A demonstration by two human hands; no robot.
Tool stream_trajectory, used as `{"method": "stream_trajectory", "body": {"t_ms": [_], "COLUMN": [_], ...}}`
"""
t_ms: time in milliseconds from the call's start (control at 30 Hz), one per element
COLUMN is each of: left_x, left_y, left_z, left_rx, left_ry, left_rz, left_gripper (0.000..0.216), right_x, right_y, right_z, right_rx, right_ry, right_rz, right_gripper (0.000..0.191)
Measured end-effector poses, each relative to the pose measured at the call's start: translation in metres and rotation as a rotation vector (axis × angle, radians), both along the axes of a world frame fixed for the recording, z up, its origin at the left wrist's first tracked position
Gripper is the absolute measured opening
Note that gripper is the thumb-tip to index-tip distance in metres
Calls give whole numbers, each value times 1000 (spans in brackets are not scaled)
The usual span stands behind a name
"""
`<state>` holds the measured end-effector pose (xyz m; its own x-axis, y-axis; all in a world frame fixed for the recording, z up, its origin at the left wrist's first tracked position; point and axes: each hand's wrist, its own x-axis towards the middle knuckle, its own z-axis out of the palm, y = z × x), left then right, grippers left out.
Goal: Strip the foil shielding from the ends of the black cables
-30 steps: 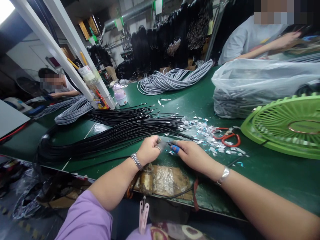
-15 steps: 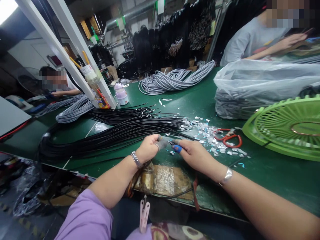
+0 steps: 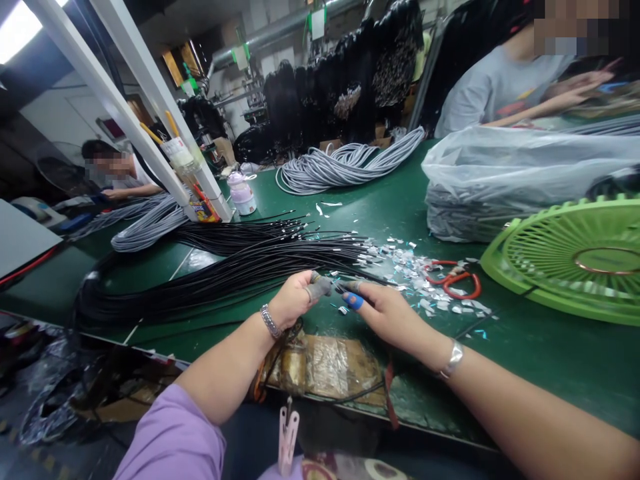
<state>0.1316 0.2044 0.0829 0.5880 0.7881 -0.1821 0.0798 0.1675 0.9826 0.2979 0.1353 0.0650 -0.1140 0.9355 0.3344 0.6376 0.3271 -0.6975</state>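
Note:
My left hand [image 3: 299, 297] is closed in a pinch, with grey covers on its fingertips. Opposite it, my right hand [image 3: 383, 310] pinches too, a blue band around one finger. A dark cable end [image 3: 341, 288] with thin pale strands spans the small gap between the fingertips; the fingers hide most of it. Just beyond my hands lies a thick bundle of black cables [image 3: 235, 277], their cut ends pointing right. White and blue scraps [image 3: 400, 267] are strewn beside those ends. Red-handled scissors [image 3: 463, 285] lie among the scraps, to the right of my right hand.
A green fan [image 3: 575, 260] and a plastic bag of grey cables [image 3: 480, 200] stand at right. Coiled grey cables [image 3: 335, 170] and a lilac bottle [image 3: 242, 195] are farther back. A taped cardboard piece [image 3: 330, 367] lies at the table edge. Two people sit across the table.
My hands stay almost in place, the fingertips shifting slightly around the cable end. The view has tilted a little. The person at right has moved a hand.

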Motion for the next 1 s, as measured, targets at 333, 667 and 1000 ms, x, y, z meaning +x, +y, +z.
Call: {"method": "stream_trajectory", "body": {"t_ms": [333,667,1000], "left_x": [1,1,-3], "left_y": [-1,-2,1], "left_z": [-1,3,-1], "left_rx": [6,-7,-90], "left_ry": [-7,7,-7], "left_rz": [8,0,-70], "left_gripper": [50,51,47], "right_x": [-2,-2,1], "right_y": [2,0,-1], "right_z": [-3,-5,-11], "right_rx": [-50,66,241], "right_ry": [51,-77,-371], "right_rz": [7,-14,-74], "right_gripper": [29,25,27]}}
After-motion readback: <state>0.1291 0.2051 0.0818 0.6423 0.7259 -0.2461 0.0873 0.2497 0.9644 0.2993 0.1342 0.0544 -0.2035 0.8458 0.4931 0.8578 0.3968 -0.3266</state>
